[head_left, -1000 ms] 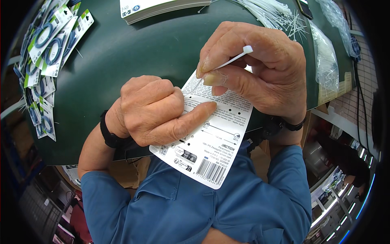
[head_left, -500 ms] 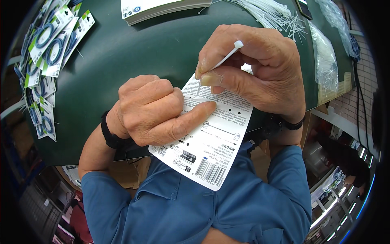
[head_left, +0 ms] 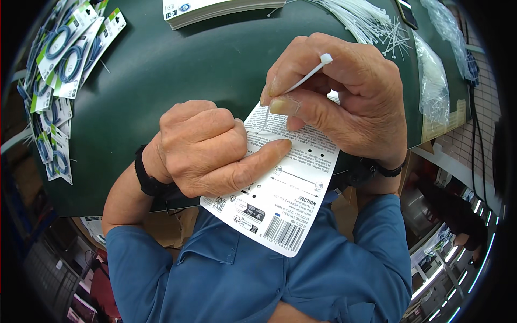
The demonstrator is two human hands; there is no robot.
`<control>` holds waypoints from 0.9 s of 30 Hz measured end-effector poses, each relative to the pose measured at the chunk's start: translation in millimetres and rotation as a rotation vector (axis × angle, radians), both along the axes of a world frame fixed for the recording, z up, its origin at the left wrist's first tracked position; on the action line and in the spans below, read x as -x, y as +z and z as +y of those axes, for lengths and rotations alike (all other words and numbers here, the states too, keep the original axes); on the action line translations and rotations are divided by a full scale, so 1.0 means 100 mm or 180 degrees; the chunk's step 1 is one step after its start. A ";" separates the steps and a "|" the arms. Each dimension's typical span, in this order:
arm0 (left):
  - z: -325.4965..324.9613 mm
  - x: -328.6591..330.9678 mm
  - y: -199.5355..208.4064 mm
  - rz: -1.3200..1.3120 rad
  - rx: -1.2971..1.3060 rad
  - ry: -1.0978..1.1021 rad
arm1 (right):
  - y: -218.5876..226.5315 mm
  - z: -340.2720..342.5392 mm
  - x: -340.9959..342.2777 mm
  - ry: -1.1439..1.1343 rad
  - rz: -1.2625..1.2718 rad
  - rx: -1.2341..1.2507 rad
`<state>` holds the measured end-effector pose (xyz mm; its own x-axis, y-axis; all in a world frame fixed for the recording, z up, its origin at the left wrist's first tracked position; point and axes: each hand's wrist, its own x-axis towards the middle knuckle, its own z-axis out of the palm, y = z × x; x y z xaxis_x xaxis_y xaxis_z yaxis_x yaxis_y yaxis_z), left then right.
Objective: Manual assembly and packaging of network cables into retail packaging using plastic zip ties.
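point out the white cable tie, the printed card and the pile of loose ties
white cable tie [head_left: 307,77], head view, on its thin strap.
printed card [head_left: 293,191], head view, on its middle.
pile of loose ties [head_left: 361,19], head view, on the heap's centre.

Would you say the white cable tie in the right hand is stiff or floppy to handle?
Probably springy rather than floppy: the cable tie runs nearly straight from the right hand and only curves near the card. It looks thin and smooth, so likely light and a bit slippery.

white backing card [head_left: 285,199] centre; green-white packaged cables [head_left: 59,70] piled left.
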<state>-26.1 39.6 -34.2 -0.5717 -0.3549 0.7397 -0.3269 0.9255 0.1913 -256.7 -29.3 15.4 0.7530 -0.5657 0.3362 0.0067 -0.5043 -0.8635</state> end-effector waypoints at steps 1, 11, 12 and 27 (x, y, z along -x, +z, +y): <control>0.00 0.00 0.00 0.0002 -0.0012 -0.0006 | 0.00 0.01 -0.01 0.0004 0.0000 -0.0006; -0.01 0.00 -0.03 0.0105 -0.0090 -0.0045 | -0.02 0.02 -0.03 -0.0213 0.0062 0.0017; 0.00 -0.01 -0.03 0.0096 -0.0093 -0.0048 | -0.03 0.01 -0.04 -0.0184 0.0039 0.0089; -0.02 0.01 -0.02 0.0110 -0.0115 0.0075 | -0.03 -0.05 -0.03 0.0285 0.0380 -0.0354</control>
<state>-27.0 37.1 -36.1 -0.5372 -0.3946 0.7454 -0.3411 0.9099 0.2359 -253.8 -34.1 11.9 0.8328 -0.5233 0.1805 -0.0587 -0.4077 -0.9112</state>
